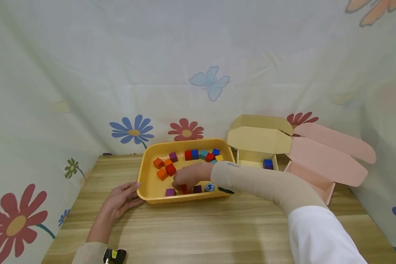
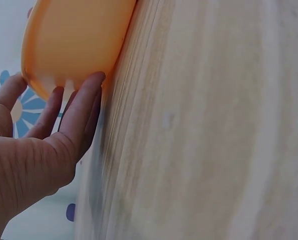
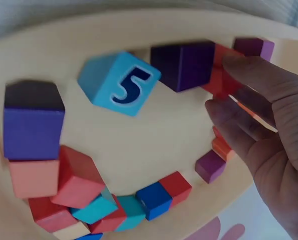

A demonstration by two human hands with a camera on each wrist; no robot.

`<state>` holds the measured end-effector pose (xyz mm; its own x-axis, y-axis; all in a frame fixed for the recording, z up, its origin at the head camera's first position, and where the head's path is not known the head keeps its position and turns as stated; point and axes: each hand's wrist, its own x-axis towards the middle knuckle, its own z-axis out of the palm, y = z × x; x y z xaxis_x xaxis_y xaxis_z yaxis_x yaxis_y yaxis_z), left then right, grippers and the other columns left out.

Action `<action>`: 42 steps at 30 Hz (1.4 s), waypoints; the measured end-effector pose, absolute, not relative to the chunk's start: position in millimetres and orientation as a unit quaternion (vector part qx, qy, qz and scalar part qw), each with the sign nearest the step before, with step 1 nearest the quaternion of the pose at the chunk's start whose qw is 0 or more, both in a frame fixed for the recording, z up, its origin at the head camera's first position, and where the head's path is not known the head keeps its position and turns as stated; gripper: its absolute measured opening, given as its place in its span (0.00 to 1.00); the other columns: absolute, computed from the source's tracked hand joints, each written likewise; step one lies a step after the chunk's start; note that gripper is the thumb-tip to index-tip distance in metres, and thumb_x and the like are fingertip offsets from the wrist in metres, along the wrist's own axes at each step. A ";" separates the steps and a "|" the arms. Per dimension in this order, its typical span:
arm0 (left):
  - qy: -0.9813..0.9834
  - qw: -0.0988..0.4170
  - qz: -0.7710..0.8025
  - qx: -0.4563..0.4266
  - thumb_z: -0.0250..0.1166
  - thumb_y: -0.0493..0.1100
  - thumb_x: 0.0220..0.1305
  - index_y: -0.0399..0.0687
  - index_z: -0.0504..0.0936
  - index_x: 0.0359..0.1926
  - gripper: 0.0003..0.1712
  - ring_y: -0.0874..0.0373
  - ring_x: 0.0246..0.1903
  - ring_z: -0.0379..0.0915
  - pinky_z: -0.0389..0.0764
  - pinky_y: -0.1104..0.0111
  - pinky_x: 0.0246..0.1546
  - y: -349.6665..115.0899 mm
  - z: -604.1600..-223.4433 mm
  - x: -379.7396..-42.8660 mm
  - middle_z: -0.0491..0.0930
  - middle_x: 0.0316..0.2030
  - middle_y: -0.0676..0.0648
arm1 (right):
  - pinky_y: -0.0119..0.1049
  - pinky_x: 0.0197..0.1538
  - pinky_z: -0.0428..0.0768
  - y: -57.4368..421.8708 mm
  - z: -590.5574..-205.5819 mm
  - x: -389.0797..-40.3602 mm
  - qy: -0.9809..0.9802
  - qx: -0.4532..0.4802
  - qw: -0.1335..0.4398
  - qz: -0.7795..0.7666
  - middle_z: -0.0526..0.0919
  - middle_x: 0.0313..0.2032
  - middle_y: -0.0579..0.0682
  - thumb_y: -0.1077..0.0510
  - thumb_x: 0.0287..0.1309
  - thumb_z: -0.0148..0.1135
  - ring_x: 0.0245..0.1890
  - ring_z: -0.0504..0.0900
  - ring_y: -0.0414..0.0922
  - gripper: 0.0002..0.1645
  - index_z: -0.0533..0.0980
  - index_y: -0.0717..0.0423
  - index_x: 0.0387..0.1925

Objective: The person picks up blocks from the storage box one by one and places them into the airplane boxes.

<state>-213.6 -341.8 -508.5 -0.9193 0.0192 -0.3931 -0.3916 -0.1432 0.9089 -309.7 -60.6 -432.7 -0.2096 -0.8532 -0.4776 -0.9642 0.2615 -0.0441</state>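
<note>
A yellow plastic tray (image 1: 181, 200) holds several coloured cubes on the wooden table. My left hand (image 1: 123, 198) holds the tray's left end, thumb at the rim and fingers against the outer wall, as the left wrist view shows. Reaching into the tray's near side, my right hand (image 1: 192, 176) pinches a red cube (image 3: 220, 75) between thumb and fingers; the hand partly covers it. Beside that cube are a dark purple cube (image 3: 181, 65) and another purple cube (image 3: 254, 47). A light blue cube (image 3: 119, 82) marked with a 5 lies farther along the same wall.
Right of the tray stands an open cream box (image 1: 259, 141) with a dark blue cube (image 1: 268, 164) inside. Farther right is an open pink box (image 1: 328, 157). A small black object (image 1: 226, 190) lies by the tray's near right corner. Patterned cloth (image 1: 198, 47) hangs behind the table.
</note>
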 end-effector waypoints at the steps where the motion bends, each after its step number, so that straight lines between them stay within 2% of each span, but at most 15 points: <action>1: 0.641 0.138 0.741 -0.144 0.68 0.53 0.69 0.33 0.58 0.75 0.46 0.52 0.51 0.82 0.82 0.51 0.56 -341.8 -508.3 -213.3 0.80 0.57 0.41 | 0.25 0.46 0.79 -59.9 -432.7 -308.6 0.766 -0.594 0.206 0.134 0.80 0.41 0.41 0.58 0.63 0.71 0.40 0.77 0.40 0.14 0.80 0.44 0.49; 8: 0.640 0.134 0.741 -0.153 0.67 0.52 0.70 0.34 0.58 0.76 0.45 0.52 0.51 0.82 0.82 0.51 0.57 -343.9 -508.1 -212.5 0.77 0.60 0.39 | 0.23 0.45 0.79 -46.4 -415.2 -315.6 0.772 -0.607 0.163 0.096 0.81 0.42 0.43 0.59 0.63 0.71 0.38 0.78 0.41 0.12 0.82 0.49 0.48; 15: 0.645 0.135 0.737 -0.152 0.67 0.53 0.69 0.34 0.58 0.76 0.45 0.52 0.52 0.82 0.81 0.50 0.57 -345.3 -508.2 -214.7 0.75 0.62 0.37 | 0.26 0.45 0.81 -10.9 -386.8 -334.4 0.813 -0.565 0.116 0.083 0.82 0.40 0.43 0.60 0.64 0.70 0.40 0.78 0.41 0.11 0.83 0.50 0.48; 20: 0.649 0.130 0.734 -0.153 0.68 0.52 0.69 0.35 0.59 0.76 0.45 0.52 0.52 0.82 0.82 0.50 0.57 -347.4 -507.6 -213.7 0.75 0.62 0.37 | 0.28 0.45 0.83 18.9 -370.2 -343.3 0.843 -0.520 0.123 0.060 0.84 0.40 0.45 0.60 0.61 0.73 0.41 0.80 0.42 0.13 0.84 0.49 0.47; 25: 0.647 0.127 0.736 -0.151 0.67 0.52 0.70 0.34 0.58 0.76 0.45 0.52 0.51 0.82 0.82 0.50 0.57 -350.7 -507.5 -211.6 0.75 0.62 0.37 | 0.30 0.40 0.83 45.5 -360.5 -351.4 0.846 -0.517 0.116 0.056 0.83 0.38 0.49 0.66 0.59 0.70 0.37 0.78 0.46 0.10 0.83 0.55 0.43; 37: 0.649 0.128 0.736 -0.144 0.67 0.53 0.69 0.34 0.60 0.75 0.44 0.51 0.52 0.82 0.82 0.51 0.56 -343.2 -514.9 -212.6 0.72 0.65 0.33 | 0.32 0.39 0.83 103.8 -357.5 -358.6 0.860 -0.494 0.119 0.053 0.84 0.34 0.47 0.65 0.55 0.72 0.33 0.77 0.44 0.10 0.84 0.57 0.41; 42: 0.653 0.125 0.733 -0.144 0.67 0.53 0.70 0.34 0.61 0.75 0.44 0.51 0.52 0.82 0.83 0.51 0.55 -343.8 -513.3 -213.7 0.73 0.64 0.33 | 0.34 0.35 0.81 133.5 -360.1 -358.0 0.855 -0.504 0.117 0.039 0.82 0.31 0.49 0.68 0.53 0.70 0.29 0.74 0.43 0.09 0.83 0.59 0.38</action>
<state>-213.7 -343.8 -513.3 -0.9274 -0.0056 -0.3741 -0.3710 -0.1161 0.9214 -358.0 133.5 -360.1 -0.4655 -0.8520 -0.2395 -0.8703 0.4898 -0.0512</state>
